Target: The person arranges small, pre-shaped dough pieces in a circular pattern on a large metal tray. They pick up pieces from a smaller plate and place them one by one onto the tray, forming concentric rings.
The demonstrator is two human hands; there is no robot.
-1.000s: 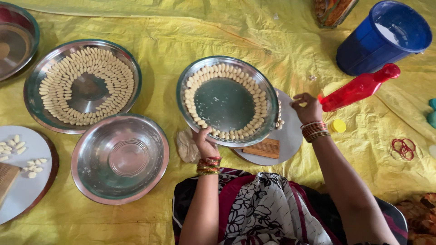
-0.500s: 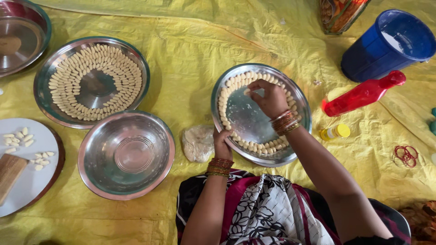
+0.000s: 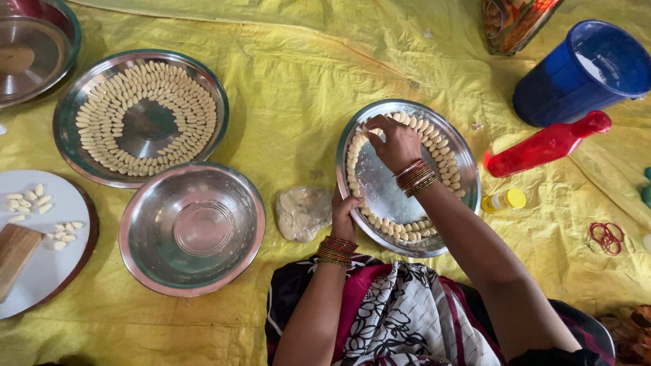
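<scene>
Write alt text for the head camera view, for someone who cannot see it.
Seen from above, a seated person's right hand reaches into a steel plate ringed with small pale dough pieces, while the left hand holds its near rim. A dough lump, an empty steel bowl and a fuller plate lie on yellow sheeting.

Home food preparation, done seated on the floor.

A yellow plastic sheet (image 3: 298,102) covers the floor as a work surface. On it lie round steel plates (image 3: 139,115) ringed with small shaped dough pieces (image 3: 169,88), an empty steel bowl (image 3: 192,229), a lump of dough in a bag (image 3: 303,213), a blue plastic jug (image 3: 583,71) and a red bottle (image 3: 546,144), all household kitchenware rather than shop or factory gear.
</scene>
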